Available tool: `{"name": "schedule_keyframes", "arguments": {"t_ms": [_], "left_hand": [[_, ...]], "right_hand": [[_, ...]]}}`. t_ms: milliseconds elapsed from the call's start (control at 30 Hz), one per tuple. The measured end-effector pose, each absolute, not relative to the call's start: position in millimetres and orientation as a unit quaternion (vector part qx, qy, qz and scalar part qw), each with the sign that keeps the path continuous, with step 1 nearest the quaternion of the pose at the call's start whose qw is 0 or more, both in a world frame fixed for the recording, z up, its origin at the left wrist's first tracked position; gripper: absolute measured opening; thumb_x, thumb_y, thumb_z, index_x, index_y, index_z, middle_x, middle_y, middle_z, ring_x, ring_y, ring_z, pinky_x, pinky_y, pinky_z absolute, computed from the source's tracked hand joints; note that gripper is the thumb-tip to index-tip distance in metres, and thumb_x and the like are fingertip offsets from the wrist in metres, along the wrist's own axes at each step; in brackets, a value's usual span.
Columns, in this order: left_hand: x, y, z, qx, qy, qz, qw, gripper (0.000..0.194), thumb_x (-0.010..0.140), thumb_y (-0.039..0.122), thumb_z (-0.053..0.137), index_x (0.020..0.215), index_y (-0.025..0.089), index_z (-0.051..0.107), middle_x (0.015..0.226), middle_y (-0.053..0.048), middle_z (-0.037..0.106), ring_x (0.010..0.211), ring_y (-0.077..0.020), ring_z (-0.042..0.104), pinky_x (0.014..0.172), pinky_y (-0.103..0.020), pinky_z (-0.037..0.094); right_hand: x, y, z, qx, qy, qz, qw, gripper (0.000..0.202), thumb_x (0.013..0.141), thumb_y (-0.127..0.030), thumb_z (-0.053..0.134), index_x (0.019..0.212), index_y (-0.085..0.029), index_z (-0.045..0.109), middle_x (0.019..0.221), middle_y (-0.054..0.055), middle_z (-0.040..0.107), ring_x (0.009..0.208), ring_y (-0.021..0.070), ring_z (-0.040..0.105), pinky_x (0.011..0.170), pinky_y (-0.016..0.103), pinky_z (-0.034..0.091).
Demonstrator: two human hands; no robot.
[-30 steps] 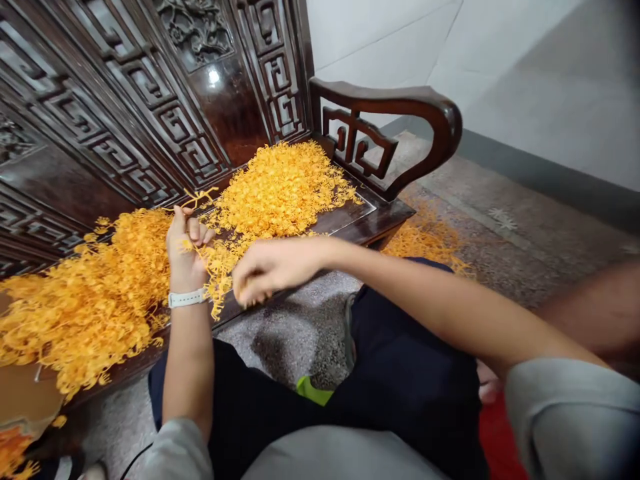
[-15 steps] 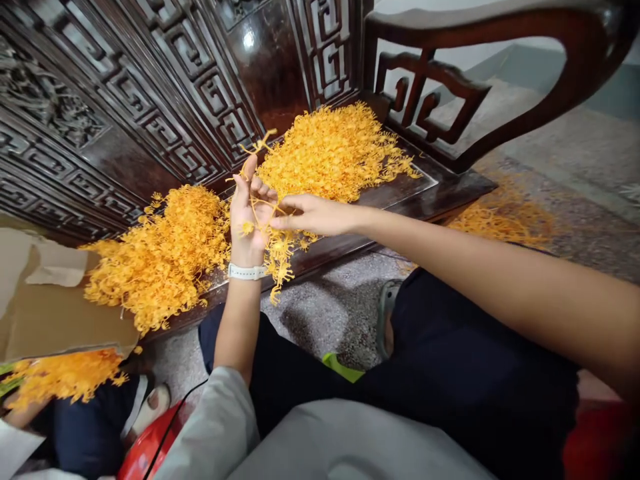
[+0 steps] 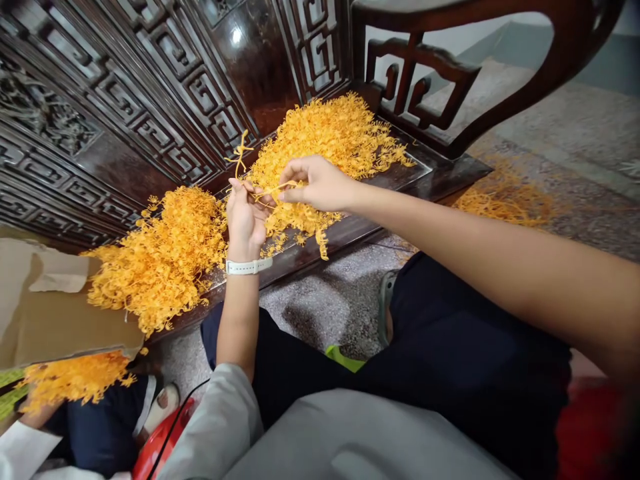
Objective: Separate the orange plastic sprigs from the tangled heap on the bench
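1. Two hands: the left hand (image 3: 245, 220) pinches a thin yellow strand (image 3: 270, 193) between thumb and forefinger; the right hand (image 3: 320, 183) has its fingertips closed on the strand's other stretch, drawn across between them.
2. One spidery, branching tip (image 3: 241, 153) sticks up just above the left fingers; whether it joins that strand I cannot tell.
3. Two heaps lie on the counter: the right heap (image 3: 325, 130) behind the fingers, the left heap (image 3: 163, 257) to their left. Both are tangled, frilly, curly-ended yellow-orange pieces.
4. Two further batches: one bunch (image 3: 80, 377) below the cardboard box (image 3: 75, 327), far left of the fingers, and one scatter (image 3: 505, 200) on the floor, well to their right.
5. The counter (image 3: 395, 175) is dark, glossy wood, with one carved fretwork backrest (image 3: 257, 63) beyond the fingers.
6. Bare counter shows right of the right heap; nearer than the fingers, past the front edge, speckled floor (image 3: 325, 303) opens before the knees.
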State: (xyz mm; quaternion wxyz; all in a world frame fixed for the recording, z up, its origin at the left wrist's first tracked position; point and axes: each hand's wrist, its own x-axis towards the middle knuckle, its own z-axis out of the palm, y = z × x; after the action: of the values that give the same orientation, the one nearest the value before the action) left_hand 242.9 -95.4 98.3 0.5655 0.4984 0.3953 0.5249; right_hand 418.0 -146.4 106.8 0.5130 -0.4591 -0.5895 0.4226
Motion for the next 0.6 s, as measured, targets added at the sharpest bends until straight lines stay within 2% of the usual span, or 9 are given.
{"name": "schedule_keyframes", "arguments": {"t_ms": [67,133,267,433,600], "left_hand": [[245,-96,100,0.472,0.409,0.54,0.564,0.058,0.094,0.075,0.068,0.082,0.022,0.05,0.063,0.006,0.049,0.047,-0.0063,0.046,0.05,-0.02,0.042],[246,-95,102,0.455,0.409,0.546,0.572,0.054,0.097,0.071,0.067,0.082,0.022,0.051,0.06,0.008,0.044,0.04,-0.0046,0.033,0.044,-0.019,0.035],[242,-93,106,0.497,0.403,0.529,0.558,0.049,0.102,0.064,0.066,0.082,0.021,0.058,0.058,0.007,0.045,0.037,-0.0044,0.02,0.037,-0.022,0.023],[229,-88,104,0.624,0.402,0.521,0.422,0.05,0.103,0.065,0.064,0.081,0.02,0.066,0.063,0.002,0.056,0.038,-0.0051,0.028,0.039,-0.025,0.02],[219,-82,101,0.744,0.382,0.492,0.243,0.051,0.106,0.062,0.061,0.078,0.02,0.066,0.064,0.001,0.052,0.048,-0.0096,0.041,0.049,-0.029,0.027]], "right_hand": [[418,-152,110,-0.472,-0.618,0.443,0.445,0.015,0.081,-0.007,0.075,0.078,-0.017,0.064,0.073,0.0,0.059,0.068,0.0135,0.048,0.064,0.031,0.037],[415,-158,113,-0.495,-0.634,0.448,0.39,0.018,0.081,-0.008,0.073,0.071,-0.017,0.062,0.064,-0.002,0.052,0.062,0.0122,0.042,0.06,0.031,0.031],[409,-159,115,-0.528,-0.618,0.433,0.388,0.036,0.082,-0.011,0.074,0.06,-0.02,0.046,0.054,-0.005,0.038,0.056,0.0103,0.033,0.056,0.031,0.024],[418,-146,112,-0.54,-0.63,0.37,0.418,0.029,0.088,-0.02,0.074,0.068,-0.019,0.054,0.064,0.001,0.053,0.064,0.0143,0.046,0.062,0.032,0.036],[435,-138,102,-0.559,-0.692,0.208,0.407,0.019,0.086,-0.024,0.081,0.082,-0.019,0.063,0.079,0.006,0.061,0.086,0.0231,0.06,0.077,0.035,0.043]]}}
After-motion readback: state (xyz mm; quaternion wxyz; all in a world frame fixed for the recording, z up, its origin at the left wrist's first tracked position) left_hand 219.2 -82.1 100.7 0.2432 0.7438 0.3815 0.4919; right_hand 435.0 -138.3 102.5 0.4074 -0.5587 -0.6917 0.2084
